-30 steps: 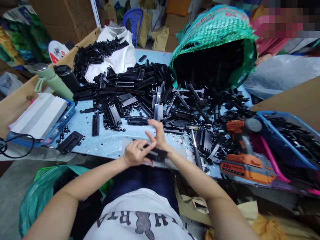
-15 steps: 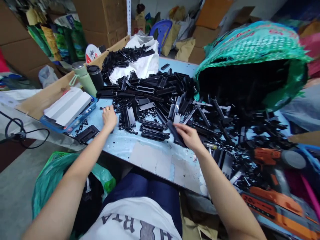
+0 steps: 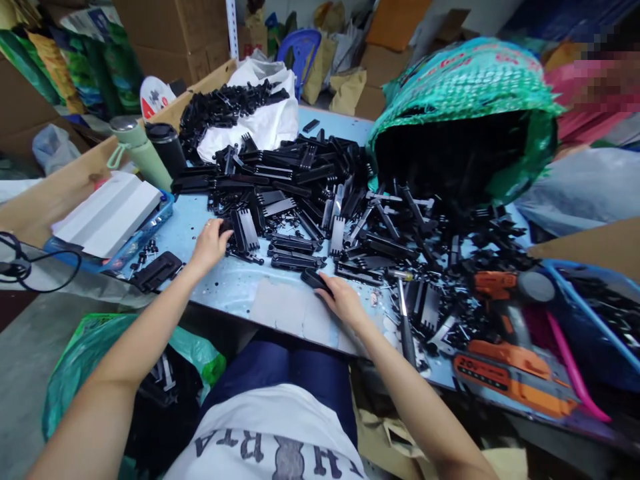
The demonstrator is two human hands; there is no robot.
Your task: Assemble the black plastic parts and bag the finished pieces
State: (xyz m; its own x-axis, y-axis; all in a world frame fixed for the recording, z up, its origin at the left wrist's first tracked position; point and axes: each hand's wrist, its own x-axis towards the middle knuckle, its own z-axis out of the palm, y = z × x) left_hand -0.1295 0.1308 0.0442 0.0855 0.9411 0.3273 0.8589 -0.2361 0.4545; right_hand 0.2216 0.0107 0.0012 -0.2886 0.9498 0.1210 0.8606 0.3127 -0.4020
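My right hand (image 3: 345,301) grips a long black plastic part (image 3: 315,280), held low over the front of the table near a grey cardboard sheet (image 3: 280,307). At the left edge of the parts pile, my left hand (image 3: 210,245) has its fingers curled inward. Something dark shows between its thumb and forefinger, too small to make out. Just right of that hand stand black slotted plates (image 3: 247,228). Two black assembled strips (image 3: 296,259) lie between the hands, in front of the large heap of black parts (image 3: 300,167).
A green woven sack (image 3: 465,80) lies open at the back right. On the right are a hammer (image 3: 406,327), an orange drill (image 3: 495,285) and a blue basket (image 3: 590,293). A green bottle (image 3: 147,157) and black cup (image 3: 167,150) stand left. A green bag (image 3: 85,373) hangs below.
My right hand has brought the black part down and toward me, over the cardboard. My left hand has shifted to the pile's left edge. The view has turned slightly right.
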